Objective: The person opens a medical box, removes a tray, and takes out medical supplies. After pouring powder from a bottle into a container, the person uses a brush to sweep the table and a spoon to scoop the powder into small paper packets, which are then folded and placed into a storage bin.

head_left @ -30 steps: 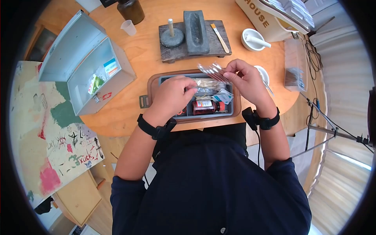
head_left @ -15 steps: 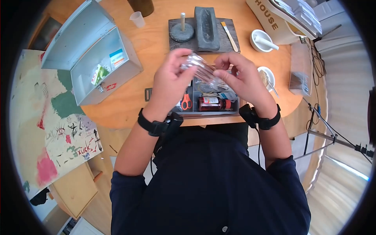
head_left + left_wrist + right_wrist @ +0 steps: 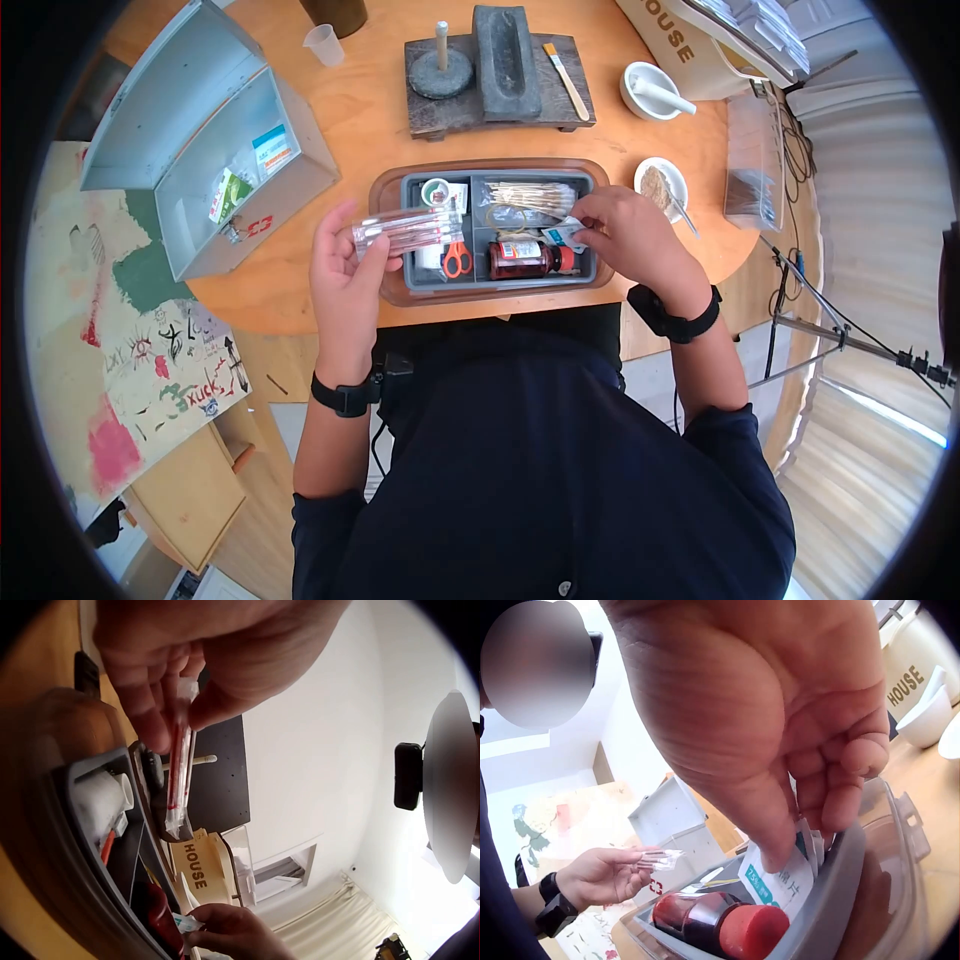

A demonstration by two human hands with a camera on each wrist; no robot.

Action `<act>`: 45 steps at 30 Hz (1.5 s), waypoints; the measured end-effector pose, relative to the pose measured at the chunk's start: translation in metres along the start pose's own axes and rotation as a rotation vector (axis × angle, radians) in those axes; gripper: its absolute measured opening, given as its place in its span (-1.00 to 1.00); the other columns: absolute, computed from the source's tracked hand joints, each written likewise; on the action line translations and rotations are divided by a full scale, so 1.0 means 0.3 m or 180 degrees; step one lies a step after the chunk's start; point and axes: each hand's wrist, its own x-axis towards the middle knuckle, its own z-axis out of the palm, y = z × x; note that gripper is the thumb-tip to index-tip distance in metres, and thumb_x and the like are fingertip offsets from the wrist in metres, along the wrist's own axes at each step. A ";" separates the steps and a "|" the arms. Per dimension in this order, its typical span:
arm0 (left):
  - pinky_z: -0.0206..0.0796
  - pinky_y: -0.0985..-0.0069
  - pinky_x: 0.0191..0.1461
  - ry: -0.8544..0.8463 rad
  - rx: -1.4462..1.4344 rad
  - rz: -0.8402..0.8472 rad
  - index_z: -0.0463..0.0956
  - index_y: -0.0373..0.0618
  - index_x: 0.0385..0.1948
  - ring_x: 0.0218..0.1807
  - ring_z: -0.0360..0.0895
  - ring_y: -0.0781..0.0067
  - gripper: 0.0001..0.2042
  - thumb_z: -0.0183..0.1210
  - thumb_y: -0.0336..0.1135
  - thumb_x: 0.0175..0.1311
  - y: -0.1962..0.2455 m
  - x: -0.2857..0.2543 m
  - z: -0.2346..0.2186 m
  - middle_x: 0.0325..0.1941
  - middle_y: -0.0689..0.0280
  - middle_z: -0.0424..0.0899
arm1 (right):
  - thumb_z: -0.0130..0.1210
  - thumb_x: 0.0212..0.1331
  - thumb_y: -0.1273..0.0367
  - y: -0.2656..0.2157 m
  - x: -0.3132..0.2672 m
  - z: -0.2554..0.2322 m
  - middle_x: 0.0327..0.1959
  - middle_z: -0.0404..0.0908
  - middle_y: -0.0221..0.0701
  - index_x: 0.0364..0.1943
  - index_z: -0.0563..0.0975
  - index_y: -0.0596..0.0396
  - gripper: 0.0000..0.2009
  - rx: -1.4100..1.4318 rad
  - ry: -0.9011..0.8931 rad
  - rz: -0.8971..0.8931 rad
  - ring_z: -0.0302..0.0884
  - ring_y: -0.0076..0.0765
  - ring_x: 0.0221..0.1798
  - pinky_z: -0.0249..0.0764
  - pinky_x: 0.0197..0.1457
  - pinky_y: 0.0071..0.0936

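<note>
My left hand (image 3: pixel 345 275) holds a clear packet of iodine swabs (image 3: pixel 405 232), with reddish liquid in their tubes, left of and above a grey divided tray (image 3: pixel 470 287). Over the tray's right side, my right hand (image 3: pixel 640 235) pinches small white and blue sachets (image 3: pixel 776 881) between thumb and fingers. Beside the sachets lies a dark red bottle (image 3: pixel 517 260) with a red cap. Behind it is a bag of cotton swabs (image 3: pixel 530 197). The left compartment holds orange-handled scissors (image 3: pixel 457 262) and a white roll (image 3: pixel 435 190).
The tray sits in a brown translucent box (image 3: pixel 388 195). An open metal case (image 3: pixel 310 170) stands left. Toward the back are a stone trough (image 3: pixel 507 65) on a dark stand and a brush (image 3: pixel 567 80). A mortar (image 3: pixel 635 100) and a bowl of powder (image 3: pixel 655 188) are at right.
The swab packet, between both hands half a second ago, has moved left and down in my left hand. My right hand has let go of it and now pinches the sachets.
</note>
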 end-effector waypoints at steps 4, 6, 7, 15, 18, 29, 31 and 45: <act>0.48 0.63 -0.07 0.0023 -0.0145 -0.0006 0.24 -0.26 0.31 -0.09 0.62 0.55 -0.57 0.07 -0.51 0.43 -0.001 -0.016 0.006 -0.04 0.21 0.64 | 0.29 0.01 0.43 -0.007 -0.013 -0.003 -0.40 0.64 -0.20 -0.33 0.64 0.11 -0.86 0.0191 0.0233 0.0181 0.62 -0.01 -0.24 0.53 -0.18 -0.18; 0.49 0.62 -0.06 0.0010 -0.0221 0.0005 0.26 -0.26 0.29 -0.09 0.62 0.55 -0.59 0.07 -0.50 0.44 -0.013 -0.011 0.002 -0.03 0.21 0.64 | 0.28 0.00 0.45 -0.010 -0.009 -0.009 -0.39 0.65 -0.20 -0.34 0.63 0.14 -0.87 0.0106 0.0171 -0.0087 0.62 -0.02 -0.26 0.53 -0.20 -0.18; 0.49 0.62 -0.06 -0.0008 -0.0222 -0.0003 0.26 -0.26 0.29 -0.09 0.62 0.55 -0.59 0.07 -0.50 0.44 -0.015 -0.010 0.001 -0.03 0.21 0.64 | 0.28 0.00 0.45 -0.010 -0.010 -0.006 -0.39 0.65 -0.20 -0.34 0.63 0.14 -0.87 0.0106 0.0175 -0.0068 0.62 -0.02 -0.26 0.53 -0.20 -0.18; 0.50 0.61 -0.06 -0.0008 -0.0461 -0.0029 0.31 -0.23 0.20 -0.10 0.61 0.54 -0.67 0.06 -0.49 0.45 -0.011 -0.021 0.005 -0.05 0.23 0.63 | 0.29 0.16 0.44 -0.012 0.001 -0.041 -0.39 0.66 -0.36 -0.25 0.63 0.22 -0.86 0.0713 0.0591 0.0464 0.51 -0.41 -0.39 0.43 -0.26 -0.44; 0.50 0.61 -0.07 -0.0010 -0.0431 -0.0091 0.32 -0.22 0.19 -0.11 0.61 0.55 -0.68 0.06 -0.47 0.46 -0.014 -0.025 -0.005 -0.06 0.24 0.62 | 0.27 0.22 0.42 0.011 -0.003 -0.020 -0.43 0.61 -0.49 -0.23 0.64 0.22 -0.85 0.1291 0.0448 0.0770 0.44 -0.60 -0.37 0.39 -0.27 -0.55; 0.50 0.60 -0.08 0.0376 -0.0469 0.0106 0.33 -0.22 0.17 -0.12 0.61 0.55 -0.68 0.10 -0.45 0.45 -0.028 -0.015 -0.082 -0.07 0.24 0.62 | 0.21 0.26 0.44 0.063 -0.005 0.007 -0.47 0.62 -0.42 -0.17 0.64 0.27 -0.84 0.1846 0.0760 0.0973 0.49 -0.57 -0.38 0.43 -0.27 -0.55; 0.50 0.61 -0.09 0.0521 -0.0476 0.0142 0.34 -0.24 0.16 -0.14 0.62 0.56 -0.68 0.12 -0.44 0.44 -0.029 -0.015 -0.099 -0.09 0.24 0.63 | 0.21 0.26 0.44 0.064 -0.002 0.014 -0.44 0.65 -0.38 -0.18 0.63 0.27 -0.84 0.1503 0.0953 0.0858 0.53 -0.55 -0.36 0.44 -0.26 -0.53; 0.49 0.59 -0.06 0.0618 -0.0512 0.0156 0.35 -0.21 0.16 -0.09 0.64 0.48 -0.68 0.12 -0.46 0.43 -0.057 -0.027 -0.138 -0.07 0.21 0.65 | 0.24 0.23 0.43 0.052 -0.002 0.016 -0.45 0.65 -0.34 -0.18 0.63 0.28 -0.82 0.1348 0.0913 0.0999 0.52 -0.52 -0.40 0.45 -0.28 -0.52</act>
